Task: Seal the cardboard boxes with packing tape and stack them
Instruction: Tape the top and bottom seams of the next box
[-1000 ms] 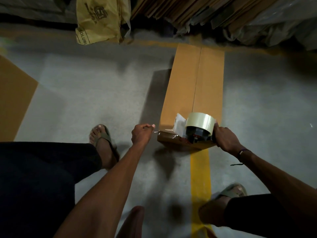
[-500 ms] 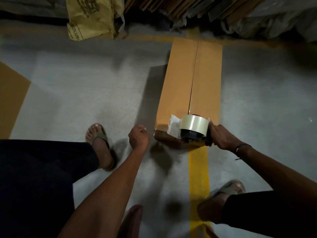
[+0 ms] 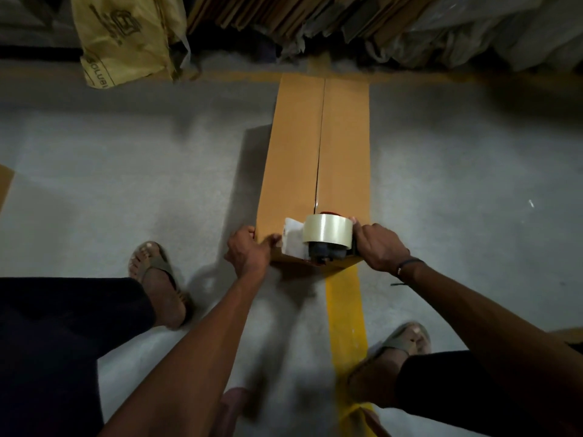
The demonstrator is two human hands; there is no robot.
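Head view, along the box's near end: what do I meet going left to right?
Left sandal → left hand on the box corner → tape roll on the dispenser → right hand.

A warehouse: concrete floor (image 3: pixel 126 171) with yellow line (image 3: pixel 345 313), flattened cardboard (image 3: pixel 268 11) stacked against plastic-wrapped goods (image 3: pixel 504 26).

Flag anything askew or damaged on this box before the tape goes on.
Only the centre seam of the long cardboard box stands out: its flaps part slightly toward the near end, by the tape dispenser. No dents, tears or spills show.
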